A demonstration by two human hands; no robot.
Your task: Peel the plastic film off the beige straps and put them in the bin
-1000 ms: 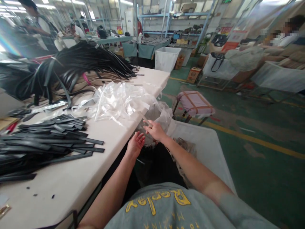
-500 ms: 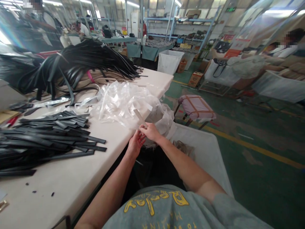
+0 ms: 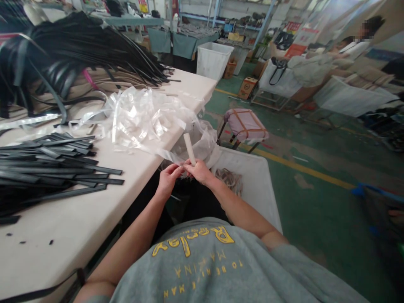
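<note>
My right hand [image 3: 199,171] is closed around a short off-white strip [image 3: 189,147], which sticks up above the thumb. Close beside it, my left hand [image 3: 168,179] pinches with thumb and forefinger where a clear film strip [image 3: 168,155] ends. Fingertips of both hands nearly meet just off the table's edge. A crumpled heap of clear film strips [image 3: 142,122] lies on the white table [image 3: 104,219] beyond them. Left of the heap is a pile of short black strips [image 3: 63,168].
Long black straps [image 3: 88,46] lie bundled at the back left. To my right stands a white bin [image 3: 255,185] with beige strips [image 3: 230,180] inside. A padded stool [image 3: 246,124] stands behind it. A person [image 3: 356,48] sits at the far right.
The off-white strip has turned more upright in my right hand. My left fingers, loosely curled before, now pinch beside it. The view has tilted down and shifted right.
</note>
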